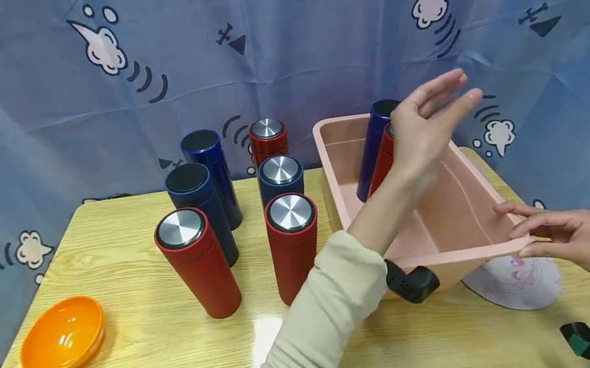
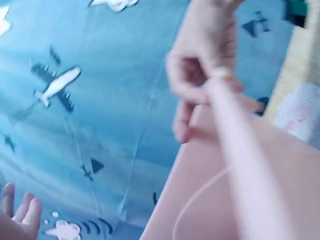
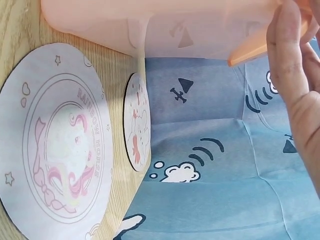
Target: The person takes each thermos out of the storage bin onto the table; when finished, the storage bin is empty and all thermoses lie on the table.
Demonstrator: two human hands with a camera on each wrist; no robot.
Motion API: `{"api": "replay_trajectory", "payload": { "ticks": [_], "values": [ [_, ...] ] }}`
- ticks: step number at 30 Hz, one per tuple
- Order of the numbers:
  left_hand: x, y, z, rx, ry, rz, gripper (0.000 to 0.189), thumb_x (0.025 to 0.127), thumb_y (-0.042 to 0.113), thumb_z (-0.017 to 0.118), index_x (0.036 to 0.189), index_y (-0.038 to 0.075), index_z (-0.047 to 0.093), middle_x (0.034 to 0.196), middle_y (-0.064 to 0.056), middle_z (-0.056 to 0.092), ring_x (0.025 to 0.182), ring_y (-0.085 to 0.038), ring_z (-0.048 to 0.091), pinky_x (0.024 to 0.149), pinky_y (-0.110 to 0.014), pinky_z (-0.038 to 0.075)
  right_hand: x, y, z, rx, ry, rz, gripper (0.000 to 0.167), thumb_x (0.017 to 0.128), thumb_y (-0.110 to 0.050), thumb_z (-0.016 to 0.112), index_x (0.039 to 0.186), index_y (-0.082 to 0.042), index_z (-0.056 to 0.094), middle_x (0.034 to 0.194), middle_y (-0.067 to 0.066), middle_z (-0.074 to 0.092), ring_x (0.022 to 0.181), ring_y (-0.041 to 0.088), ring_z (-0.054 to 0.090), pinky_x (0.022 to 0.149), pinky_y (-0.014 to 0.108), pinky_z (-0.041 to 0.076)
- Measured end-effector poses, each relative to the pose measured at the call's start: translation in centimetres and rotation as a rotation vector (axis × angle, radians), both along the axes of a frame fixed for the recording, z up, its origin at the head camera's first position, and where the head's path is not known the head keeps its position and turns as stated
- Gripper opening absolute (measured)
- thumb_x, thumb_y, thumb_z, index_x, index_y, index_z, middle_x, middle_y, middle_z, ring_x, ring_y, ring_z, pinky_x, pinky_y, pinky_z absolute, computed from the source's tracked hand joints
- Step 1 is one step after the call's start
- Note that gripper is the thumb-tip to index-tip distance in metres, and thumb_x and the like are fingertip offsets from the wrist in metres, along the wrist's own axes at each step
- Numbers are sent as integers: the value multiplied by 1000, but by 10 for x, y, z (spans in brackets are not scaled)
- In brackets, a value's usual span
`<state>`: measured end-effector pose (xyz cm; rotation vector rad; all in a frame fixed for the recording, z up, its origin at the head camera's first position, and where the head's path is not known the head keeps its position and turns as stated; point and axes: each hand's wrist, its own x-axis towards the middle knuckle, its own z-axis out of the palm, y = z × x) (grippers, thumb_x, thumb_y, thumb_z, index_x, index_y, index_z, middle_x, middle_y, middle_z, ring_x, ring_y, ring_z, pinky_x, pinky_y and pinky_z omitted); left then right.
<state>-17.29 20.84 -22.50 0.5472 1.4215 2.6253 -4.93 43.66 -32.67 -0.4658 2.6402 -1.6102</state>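
My left hand (image 1: 421, 129) is raised over the pink bin (image 1: 427, 260) with its fingers extended and nothing in them. Part of that hand (image 2: 21, 220) shows at the lower left of the left wrist view. My right hand (image 1: 563, 229) pinches the bin's near right corner, thumb below the rim and fingers above. The right wrist view has this hand (image 3: 295, 70) at its upper right edge. Inside the bin lean a blue thermos (image 1: 372, 150) and a red thermos (image 1: 382, 163), both partly hidden by my left hand and forearm.
Left of the bin stand several thermoses, among them a front red one (image 1: 204, 272), another red one (image 1: 294, 256) and a dark blue one (image 1: 204, 206). An orange bowl (image 1: 63, 336) sits at the left. Round printed mats (image 3: 60, 150) lie beside the bin. A blue curtain (image 1: 248, 54) hangs behind.
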Motion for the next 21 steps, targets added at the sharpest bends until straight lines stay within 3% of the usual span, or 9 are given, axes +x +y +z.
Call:
{"api": "replay_trajectory", "payload": {
  "ticks": [4,7,9,12,16,21],
  "values": [
    [-26,15,0,45,25,154,35,82,1,74,115,4,68,111,0,70,100,4,60,86,-11,47,3,-1,4,49,8,-29,26,84,20,58,104,6,66,138,-10,51,125,-6,43,80,12,48],
    [-43,16,-8,1,16,223,36,81,2,76,116,5,68,113,0,69,103,3,59,87,-12,47,2,-3,4,14,-17,6,26,84,20,57,105,7,66,139,-10,51,126,-5,41,79,14,49],
    [-52,12,-15,-57,-37,259,37,80,4,77,115,7,69,114,2,69,106,2,58,86,-13,48,0,-5,3,-8,-32,33,26,84,20,57,105,7,65,139,-11,50,128,-6,39,81,14,49],
    [-59,8,-21,-160,-137,271,39,78,6,79,116,13,70,116,6,67,114,-2,54,89,-17,49,-1,-6,3,-22,-36,51,27,84,20,57,106,7,65,140,-12,50,129,-6,38,83,14,49],
    [-60,7,-20,-277,-213,230,48,75,4,81,118,19,68,123,9,62,123,-9,48,94,-23,47,-1,-4,4,-38,-26,47,28,83,22,57,105,7,66,139,-11,51,129,-5,38,83,14,49],
    [-58,11,-15,-429,-266,181,65,67,-8,81,123,23,65,128,7,57,114,-13,52,84,-25,53,2,0,5,-89,-31,60,30,83,24,55,105,7,66,140,-9,51,130,-4,37,85,14,48]
  ]
}}
